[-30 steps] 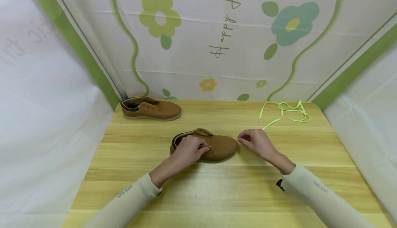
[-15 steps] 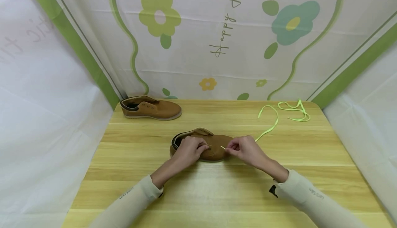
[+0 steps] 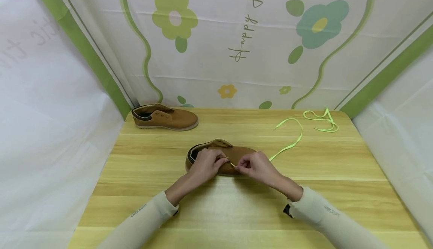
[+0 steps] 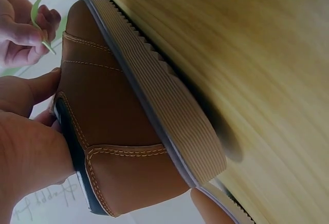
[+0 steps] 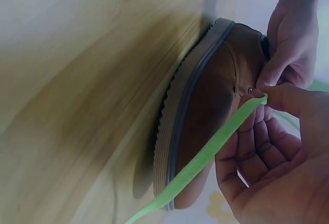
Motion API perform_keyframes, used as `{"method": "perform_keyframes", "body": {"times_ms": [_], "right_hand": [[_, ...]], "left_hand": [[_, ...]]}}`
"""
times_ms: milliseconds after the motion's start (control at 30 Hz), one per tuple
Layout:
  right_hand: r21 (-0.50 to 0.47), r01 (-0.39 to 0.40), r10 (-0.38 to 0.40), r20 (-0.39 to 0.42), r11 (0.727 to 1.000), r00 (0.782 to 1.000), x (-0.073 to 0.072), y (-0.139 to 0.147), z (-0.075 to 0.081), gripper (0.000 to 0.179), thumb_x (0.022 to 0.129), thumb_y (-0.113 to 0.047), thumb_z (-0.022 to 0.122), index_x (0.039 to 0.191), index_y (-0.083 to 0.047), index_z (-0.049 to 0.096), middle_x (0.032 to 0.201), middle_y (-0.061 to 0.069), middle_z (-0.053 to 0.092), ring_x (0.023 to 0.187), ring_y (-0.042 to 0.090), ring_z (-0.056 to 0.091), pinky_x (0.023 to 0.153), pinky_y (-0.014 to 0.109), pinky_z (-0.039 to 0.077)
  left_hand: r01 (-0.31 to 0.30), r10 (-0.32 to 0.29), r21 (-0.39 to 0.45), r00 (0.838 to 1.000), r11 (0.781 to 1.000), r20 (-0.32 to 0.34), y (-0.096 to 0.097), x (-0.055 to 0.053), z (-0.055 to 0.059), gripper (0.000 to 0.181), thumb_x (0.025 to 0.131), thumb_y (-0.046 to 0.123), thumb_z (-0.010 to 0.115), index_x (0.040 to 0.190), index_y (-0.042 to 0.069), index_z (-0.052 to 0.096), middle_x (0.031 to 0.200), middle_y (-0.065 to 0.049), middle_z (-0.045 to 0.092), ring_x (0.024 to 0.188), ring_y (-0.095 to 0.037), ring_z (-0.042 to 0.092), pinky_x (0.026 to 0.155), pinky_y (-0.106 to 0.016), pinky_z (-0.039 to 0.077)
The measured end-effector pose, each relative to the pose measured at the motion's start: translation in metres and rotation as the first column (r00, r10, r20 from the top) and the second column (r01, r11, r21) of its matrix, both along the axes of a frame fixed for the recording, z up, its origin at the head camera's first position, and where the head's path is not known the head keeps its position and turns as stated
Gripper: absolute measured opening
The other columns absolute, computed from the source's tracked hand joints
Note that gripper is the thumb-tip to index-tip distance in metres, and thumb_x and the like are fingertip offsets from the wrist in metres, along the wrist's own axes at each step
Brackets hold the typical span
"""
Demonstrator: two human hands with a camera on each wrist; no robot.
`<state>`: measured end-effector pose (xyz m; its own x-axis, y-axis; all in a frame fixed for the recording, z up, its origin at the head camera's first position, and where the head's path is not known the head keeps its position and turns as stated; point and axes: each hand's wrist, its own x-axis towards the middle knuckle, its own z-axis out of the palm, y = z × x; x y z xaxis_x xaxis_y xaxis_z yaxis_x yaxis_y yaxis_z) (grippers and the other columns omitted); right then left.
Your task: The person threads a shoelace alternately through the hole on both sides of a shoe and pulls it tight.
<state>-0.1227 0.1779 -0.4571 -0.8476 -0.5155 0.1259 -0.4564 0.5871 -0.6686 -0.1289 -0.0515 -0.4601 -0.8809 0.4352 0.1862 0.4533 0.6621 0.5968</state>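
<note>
A brown lace-up shoe (image 3: 241, 152) stands on the table with its toe to the right. My left hand (image 3: 206, 162) pinches the near eyelet flap, fingers reaching into the opening and thumb outside. My right hand (image 3: 258, 168) holds a lime-green shoelace (image 5: 205, 154) between thumb and fingertips, close to its tip. In the head view that tip points at the near flap, right beside my left thumb. One eyelet (image 5: 250, 90) shows near my right fingertips in the right wrist view. Whether the tip is inside an eyelet is hidden. The lace trails away to the right.
A second brown shoe (image 3: 172, 119) without a lace stands at the table's back left. Another lime-green shoelace (image 3: 326, 119) lies loosely looped at the back right. A white printed cloth (image 3: 209, 53) hangs behind the table (image 3: 230, 215), with cloth on both sides.
My right hand has moved left and toward me, from beyond the toe to the near eyelet flap, drawing the shoelace away from the other one. My left hand has stayed on the shoe.
</note>
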Motion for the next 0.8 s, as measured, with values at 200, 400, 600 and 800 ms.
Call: {"method": "perform_keyframes", "body": {"times_ms": [200, 400, 600, 800], "right_hand": [[-0.014, 0.015, -0.015, -0.012, 1.0, 1.0, 0.0, -0.007, -0.003, 0.013, 0.092, -0.009, 0.082, 0.079, -0.013, 0.078, 0.071, -0.009, 0.071, 0.06, -0.005, 0.057, 0.057, 0.019, 0.05], [-0.016, 0.043, -0.043, -0.032, 0.999, 0.999, -0.001, -0.012, -0.007, 0.014, 0.092, -0.009, 0.081, 0.079, -0.013, 0.078, 0.07, -0.009, 0.07, 0.059, -0.004, 0.056, 0.057, 0.02, 0.05], [-0.017, 0.072, -0.073, -0.024, 0.997, 0.997, -0.002, -0.018, -0.007, 0.011, 0.091, -0.009, 0.081, 0.081, -0.012, 0.079, 0.072, -0.007, 0.072, 0.061, -0.004, 0.058, 0.057, 0.02, 0.05], [-0.004, 0.103, -0.103, -0.055, 0.995, 0.993, -0.002, -0.022, -0.008, 0.012, 0.09, -0.009, 0.083, 0.08, -0.012, 0.078, 0.071, -0.007, 0.071, 0.061, -0.002, 0.058, 0.058, 0.02, 0.05]], "left_hand": [[0.0, 0.0, 0.018, 1.0, 1.0, 0.01, 0.0, 0.0, -0.001, 0.009, 0.099, 0.018, 0.076, 0.095, 0.012, 0.081, 0.085, 0.002, 0.077, 0.057, 0.001, 0.05, 0.054, -0.021, 0.043], [-0.006, 0.007, 0.03, 1.0, 1.0, -0.011, -0.001, 0.001, -0.002, 0.006, 0.098, 0.018, 0.078, 0.094, 0.013, 0.08, 0.087, 0.003, 0.078, 0.065, -0.001, 0.059, 0.059, -0.022, 0.048], [0.001, 0.0, 0.043, 1.0, 0.999, -0.023, -0.003, 0.003, -0.002, 0.005, 0.096, 0.016, 0.081, 0.092, 0.013, 0.079, 0.087, 0.002, 0.078, 0.067, -0.002, 0.061, 0.06, -0.022, 0.049], [0.024, -0.021, 0.052, 0.999, 0.998, -0.05, -0.006, 0.005, -0.002, 0.006, 0.092, 0.01, 0.083, 0.093, 0.011, 0.078, 0.087, 0.0, 0.076, 0.066, -0.003, 0.059, 0.058, -0.022, 0.048]]}}
